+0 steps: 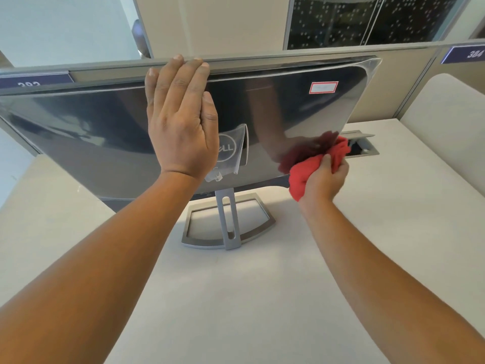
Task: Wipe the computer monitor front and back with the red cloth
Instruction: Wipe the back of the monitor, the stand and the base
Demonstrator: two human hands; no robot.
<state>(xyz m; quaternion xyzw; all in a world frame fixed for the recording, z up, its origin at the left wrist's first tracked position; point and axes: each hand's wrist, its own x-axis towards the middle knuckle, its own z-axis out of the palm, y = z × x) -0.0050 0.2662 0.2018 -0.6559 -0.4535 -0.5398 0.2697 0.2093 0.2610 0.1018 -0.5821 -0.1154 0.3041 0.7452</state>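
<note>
Head view: left hand (181, 124) flat, fingers together, at monitor's (296, 114) twelve o'clock; right hand (325, 182) clamped round cloth (299, 179) at four.

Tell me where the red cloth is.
Head view, right side: the red cloth is bunched in the right hand, against the lower right corner of the monitor.

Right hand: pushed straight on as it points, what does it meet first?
The monitor's back, near its lower right corner; the red cloth in the right hand seems to touch it, though depth is unclear.
</note>
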